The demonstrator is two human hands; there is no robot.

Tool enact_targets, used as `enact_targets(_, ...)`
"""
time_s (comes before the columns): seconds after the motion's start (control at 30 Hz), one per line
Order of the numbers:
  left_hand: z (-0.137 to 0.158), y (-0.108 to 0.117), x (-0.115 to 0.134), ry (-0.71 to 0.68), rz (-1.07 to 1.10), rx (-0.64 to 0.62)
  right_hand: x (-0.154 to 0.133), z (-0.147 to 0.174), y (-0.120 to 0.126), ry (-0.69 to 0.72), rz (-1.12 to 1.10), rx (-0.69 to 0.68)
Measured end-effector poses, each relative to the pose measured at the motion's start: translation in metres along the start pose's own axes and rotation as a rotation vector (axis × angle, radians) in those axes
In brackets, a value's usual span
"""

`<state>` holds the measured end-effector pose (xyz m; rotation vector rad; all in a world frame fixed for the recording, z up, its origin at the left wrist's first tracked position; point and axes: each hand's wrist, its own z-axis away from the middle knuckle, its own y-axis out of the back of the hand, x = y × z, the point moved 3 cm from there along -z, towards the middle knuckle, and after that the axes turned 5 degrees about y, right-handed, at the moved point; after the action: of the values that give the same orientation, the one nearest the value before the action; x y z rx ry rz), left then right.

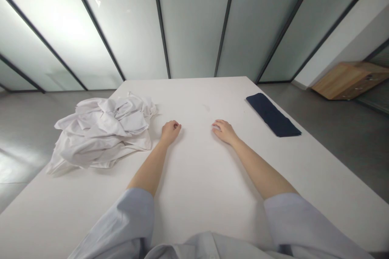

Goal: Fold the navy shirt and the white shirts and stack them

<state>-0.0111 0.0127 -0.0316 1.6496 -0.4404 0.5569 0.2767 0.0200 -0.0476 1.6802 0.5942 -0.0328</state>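
My left hand (170,131) rests on the white table (194,182), its fingers curled loosely together with nothing visible in them. Just left of it lies a crumpled heap of white cloth (103,129), which the hand does not touch. My right hand (224,131) lies on the tabletop with fingers slightly apart and holds nothing. Farther right, near the table's right edge, is a flat, dark navy folded cloth (272,115), apart from that hand.
Frosted glass panels (191,24) with dark frames stand behind the table's far edge. The white heap hangs close to the left edge. A wooden cabinet (346,81) sits on the grey floor (319,113) at the right.
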Motion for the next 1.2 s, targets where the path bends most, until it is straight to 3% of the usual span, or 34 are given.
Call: enact_targets(1.2, 0.0010, -0.0029, -0.0001, -0.071, -0.065, 0.008, 0.0026, -0.0042, -0.0048, 0.032, -0.017, 0.059)
